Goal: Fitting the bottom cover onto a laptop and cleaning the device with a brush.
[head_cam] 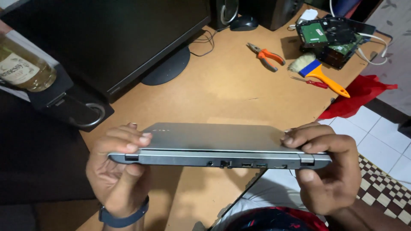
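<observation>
Closed silver slim metal laptop [214,143] is being held level over the brown surface's [231,94] near edge; both hands' fingers [132,139] are gripping its ends, best kept even.

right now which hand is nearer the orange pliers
Right. The right hand grips the laptop's right end, below the orange pliers; the left hand holds the far left end, farther off.

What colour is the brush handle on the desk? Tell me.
Orange, below a blue band on the brush, seen in the head view.
</observation>
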